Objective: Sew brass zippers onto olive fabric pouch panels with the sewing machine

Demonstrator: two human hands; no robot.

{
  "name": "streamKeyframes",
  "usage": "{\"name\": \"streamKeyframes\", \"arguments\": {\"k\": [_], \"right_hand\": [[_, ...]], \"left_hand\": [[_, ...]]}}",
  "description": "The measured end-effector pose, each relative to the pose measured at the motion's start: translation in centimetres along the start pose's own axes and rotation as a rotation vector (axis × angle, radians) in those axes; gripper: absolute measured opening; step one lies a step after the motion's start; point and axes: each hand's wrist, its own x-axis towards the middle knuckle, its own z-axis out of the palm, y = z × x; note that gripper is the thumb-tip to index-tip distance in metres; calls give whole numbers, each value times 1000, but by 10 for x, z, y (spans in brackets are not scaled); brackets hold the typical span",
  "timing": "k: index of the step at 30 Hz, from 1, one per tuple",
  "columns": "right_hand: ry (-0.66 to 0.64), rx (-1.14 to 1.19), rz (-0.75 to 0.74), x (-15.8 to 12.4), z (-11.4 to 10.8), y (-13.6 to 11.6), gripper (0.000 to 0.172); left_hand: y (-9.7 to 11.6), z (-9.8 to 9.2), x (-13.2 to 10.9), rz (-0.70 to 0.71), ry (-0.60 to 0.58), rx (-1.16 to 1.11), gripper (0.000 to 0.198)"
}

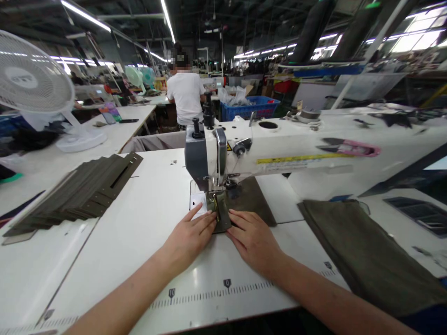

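Note:
A small olive fabric piece (222,226) lies under the presser foot (216,195) of a white sewing machine (279,146). My left hand (191,235) rests flat at its left side, fingers stretched and fingertips touching the piece. At its right edge lies my right hand (255,237), fingers extended and pressing down lightly. A larger olive fabric panel (253,200) spreads beneath and behind the machine's head. The needle point is too small to make out.
Left on the table is a fanned stack of olive pieces (84,188). Folded olive fabric (363,246) lies at right. Pink-handled snips (359,147) sit on the machine arm. A white fan (31,79), a blue crate (249,109) and a person (186,95) are beyond.

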Motion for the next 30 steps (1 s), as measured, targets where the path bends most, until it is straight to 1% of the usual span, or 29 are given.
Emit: {"name": "streamKeyframes", "arguments": {"k": [4,8,12,14,18,26,30], "right_hand": [[17,51,-30,-1,0,0,14],[-49,78,-73,0,-2,-2,14],[-90,70,-73,1,-5,-3,14],[-104,72,-71,1,-6,-3,15],[-141,78,-56,3,-7,-2,15],[-193,95,-59,14,-5,7,14],[-200,95,-55,18,-1,13,19]], "left_hand": [[0,0,1,-17,-8,-39,32],[1,0,0,-62,-24,-76,30],[5,4,-2,-136,-32,-79,27],[6,5,-2,-147,-37,-82,27],[3,6,-2,-133,-43,-86,27],[-10,7,7,-79,-36,-46,30],[-18,9,10,-71,-53,-37,29]]}}
